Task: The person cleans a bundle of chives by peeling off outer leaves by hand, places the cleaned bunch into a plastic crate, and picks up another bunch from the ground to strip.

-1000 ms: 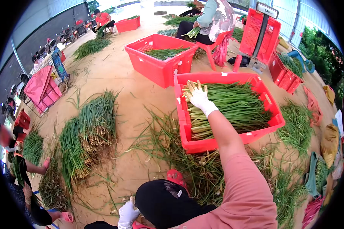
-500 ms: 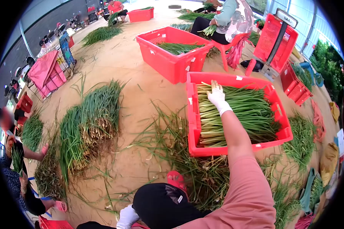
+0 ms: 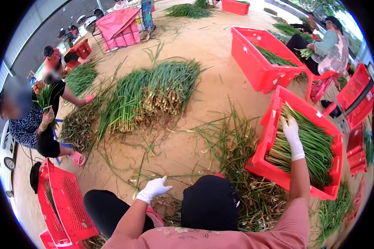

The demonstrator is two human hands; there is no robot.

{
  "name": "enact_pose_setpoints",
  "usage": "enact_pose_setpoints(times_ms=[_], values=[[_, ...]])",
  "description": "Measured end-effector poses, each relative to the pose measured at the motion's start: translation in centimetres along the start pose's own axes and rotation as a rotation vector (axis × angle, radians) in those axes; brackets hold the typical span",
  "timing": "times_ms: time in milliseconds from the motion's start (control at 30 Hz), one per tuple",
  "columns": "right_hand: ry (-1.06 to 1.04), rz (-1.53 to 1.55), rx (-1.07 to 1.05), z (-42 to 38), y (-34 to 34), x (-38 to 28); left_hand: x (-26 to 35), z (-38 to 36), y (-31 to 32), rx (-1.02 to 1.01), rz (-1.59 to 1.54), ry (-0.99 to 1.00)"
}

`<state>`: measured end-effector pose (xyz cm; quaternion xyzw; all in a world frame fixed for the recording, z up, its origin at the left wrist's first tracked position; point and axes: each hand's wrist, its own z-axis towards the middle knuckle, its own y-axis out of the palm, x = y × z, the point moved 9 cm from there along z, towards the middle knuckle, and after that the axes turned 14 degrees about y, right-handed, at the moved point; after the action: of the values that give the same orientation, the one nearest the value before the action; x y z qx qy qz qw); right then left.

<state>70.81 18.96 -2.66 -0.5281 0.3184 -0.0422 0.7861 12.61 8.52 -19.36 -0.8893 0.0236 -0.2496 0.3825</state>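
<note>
My right hand (image 3: 291, 129), in a white glove, lies on the pale ends of the long garlic chives (image 3: 307, 143) in the red plastic crate (image 3: 259, 162). Its fingers are stretched out over the stalks rather than wrapped round them. My left hand (image 3: 155, 189), also gloved in white, hovers by my knees above the littered floor. Nothing shows in it, and at least one finger points out to the right. Ahead of it lies a large heap of garlic chives (image 3: 153, 93), leaves away from me and roots towards me. Loose stalks and trimmings (image 3: 257, 195) lie beside the crate.
A second red crate (image 3: 257, 62) with greens stands farther back. On the left, a seated person (image 3: 27, 124) holds a bunch of greens near a stacked pair of red crates (image 3: 66, 199). Another seated person (image 3: 330, 50) is at back right. A pink-covered cart (image 3: 118, 29) stands behind.
The view has swung left, so the crate appears farther right. My left hand has come from beside my knee out over the floor. My right hand stays on the chives.
</note>
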Motion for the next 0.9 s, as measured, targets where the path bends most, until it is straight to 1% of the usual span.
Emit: enact_pose_setpoints(times_ms=[33,67,100,133,167,200,233,267,300,333,367,400,467,500,533,600,667,700,733,800,833,867,900], values=[[0.137,0.343,-0.277,-3.2,0.2,-1.9,-1.4,1.0,-0.9,0.068,-0.113,0.008],[0.057,0.393,-0.315,-6.1,-0.1,-3.7,-3.0,1.9,-2.1,0.133,-0.237,-0.006],[-0.155,0.225,-0.245,-8.7,-0.2,-5.1,-4.6,3.2,-3.4,0.176,-0.254,-0.012],[-0.22,0.115,-0.176,-11.5,-1.1,-6.8,-7.0,4.9,-4.3,0.272,-0.345,0.011],[-0.252,0.0,-0.156,-13.7,-1.3,-7.6,-7.4,4.9,-7.3,0.359,-0.349,-0.038],[-0.268,-0.026,-0.08,-15.4,-1.3,-7.7,-10.2,7.2,-8.5,0.413,-0.449,-0.046],[-0.278,-0.065,-0.032,-16.4,-1.3,-7.8,-9.8,7.0,-12.1,0.479,-0.274,-0.069],[-0.288,-0.106,0.02,-17.0,-1.4,-8.0,-9.9,7.5,-15.0,0.511,-0.26,-0.09],[-0.285,-0.106,0.03,-17.1,-1.4,-8.2,-10.2,7.8,-17.8,0.608,-0.316,-0.106],[-0.269,-0.099,0.033,-17.1,-1.4,-8.3,-11.4,9.2,-20.2,0.654,-0.321,-0.101],[-0.254,-0.095,0.039,-16.9,-1.5,-8.3,-11.0,9.2,-22.6,0.685,-0.359,-0.109],[-0.253,-0.097,0.053,-16.8,-1.6,-8.5,-11.3,10.0,-24.7,0.701,-0.323,-0.144],[-0.24,-0.09,0.045,-16.8,-1.5,-8.6,-11.9,11.7,-28.0,0.777,-0.474,-0.104],[-0.232,-0.09,0.047,-16.8,-1.7,-8.9,-13.1,13.4,-29.0,0.833,-0.62,-0.132],[-0.239,-0.108,0.061,-16.8,-1.7,-9.2,-14.2,15.1,-29.6,0.824,-0.716,-0.128],[-0.215,-0.12,0.058,-16.7,-1.7,-9.4,-13.8,16.0,-32.0,0.958,-0.433,-0.154],[-0.189,-0.119,0.049,-16.5,-1.8,-9.6,-11.6,16.5,-33.7,1.021,-0.047,-0.252],[-0.17,-0.108,0.038,-16.6,-1.8,-9.5,-9.4,16.6,-34.5,1.243,0.15,-0.092],[-0.157,-0.112,0.039,-16.5,-1.8,-9.5,-8.3,18.0,-34.4,1.217,0.098,0.006],[-0.172,-0.15,0.046,-16.6,-1.7,-9.6,-6.8,20.8,-33.7,0.996,0.035,-0.128],[-0.185,-0.154,0.051,-16.6,-1.7,-9.6,-6.7,22.5,-33.0,0.936,-0.013,-0.157],[-0.175,-0.161,0.051,-16.5,-1.7,-9.5,-6.4,23.5,-32.4,0.891,-0.02,-0.253],[-0.189,-0.169,0.057,-16.6,-1.7,-9.6,-6.4,24.3,-32.0,0.852,-0.069,-0.296]])
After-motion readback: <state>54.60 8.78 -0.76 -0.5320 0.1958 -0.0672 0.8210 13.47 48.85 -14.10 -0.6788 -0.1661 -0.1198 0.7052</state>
